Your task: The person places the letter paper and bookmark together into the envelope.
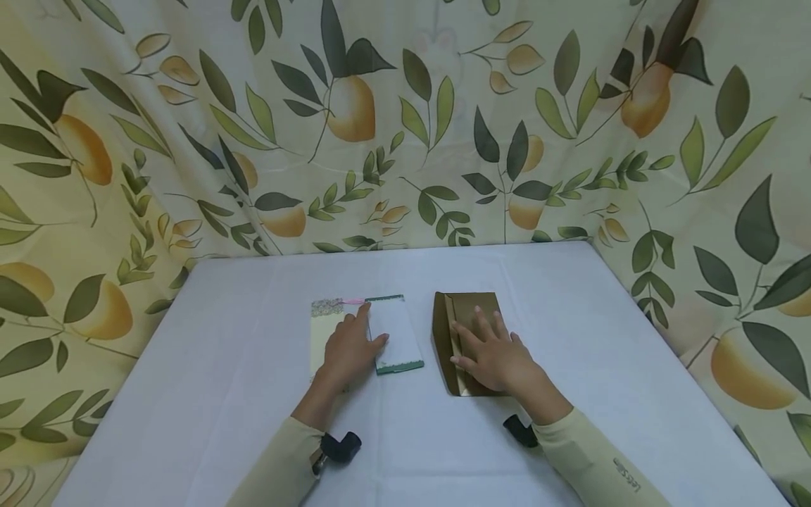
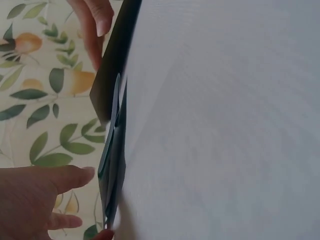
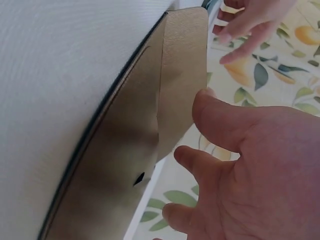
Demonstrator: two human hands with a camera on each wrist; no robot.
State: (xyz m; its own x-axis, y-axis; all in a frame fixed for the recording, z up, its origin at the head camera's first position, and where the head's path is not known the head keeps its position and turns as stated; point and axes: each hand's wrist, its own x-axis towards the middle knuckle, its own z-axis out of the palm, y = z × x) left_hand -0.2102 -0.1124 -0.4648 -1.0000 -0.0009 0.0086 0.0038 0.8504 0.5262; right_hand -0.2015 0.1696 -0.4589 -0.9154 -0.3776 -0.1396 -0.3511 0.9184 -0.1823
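A gold-brown envelope (image 1: pixel 475 303) lies on the table with its flap (image 1: pixel 440 338) opened out to the left. Over it my right hand (image 1: pixel 497 360) is spread, fingers apart; in the right wrist view the thumb (image 3: pixel 212 112) is near the flap. To the left is a white card or folded sheet (image 1: pixel 399 338) with green top and bottom edges. My left hand (image 1: pixel 347 348) is at its left side, index finger extended and thumb out over the white surface. Partly under that hand lies a cream sheet (image 1: pixel 319 334) with a grey patterned top; its lower part is mostly hidden.
A small pink strip (image 1: pixel 353 301) shows at the top between the cream sheet and the white card. White cloth covers the table (image 1: pixel 253 366). A fruit-and-leaf patterned curtain (image 1: pixel 393 176) hangs behind and along both sides. Dark wrist cameras (image 1: pixel 342 447) sit by the sleeves.
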